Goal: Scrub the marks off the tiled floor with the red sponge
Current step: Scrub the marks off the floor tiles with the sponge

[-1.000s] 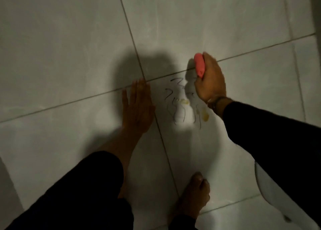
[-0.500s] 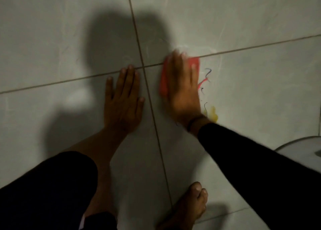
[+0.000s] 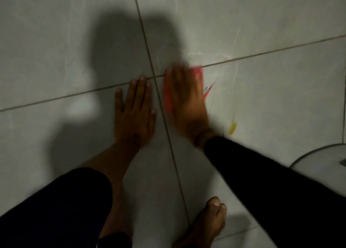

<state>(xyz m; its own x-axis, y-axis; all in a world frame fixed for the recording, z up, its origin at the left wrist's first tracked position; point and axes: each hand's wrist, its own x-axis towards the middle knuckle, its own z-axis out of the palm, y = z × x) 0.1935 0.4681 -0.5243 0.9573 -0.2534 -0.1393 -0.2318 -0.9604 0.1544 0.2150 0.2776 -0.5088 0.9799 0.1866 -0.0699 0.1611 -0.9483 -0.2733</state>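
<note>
My right hand (image 3: 185, 101) lies flat and blurred on the red sponge (image 3: 198, 72), pressing it onto the grey tiled floor (image 3: 271, 90); the sponge shows only at the fingertips and along the hand's left edge. Red and blue streaks (image 3: 209, 90) run just right of that hand. A yellow smear (image 3: 232, 128) sits lower right, near the wrist. My left hand (image 3: 133, 114) rests palm down on the neighbouring tile, fingers spread, holding nothing. Any marks under the sponge are hidden.
A bare foot (image 3: 207, 223) stands on the tile at the bottom centre. A white rounded fixture (image 3: 324, 159) juts in at the right edge. Grout lines cross just above the two hands. A dark shadow covers the tiles at upper left.
A second ago the right hand held the sponge upright above the black scribbles. It has since laid the sponge flat over them, and the marks now show as smeared streaks.
</note>
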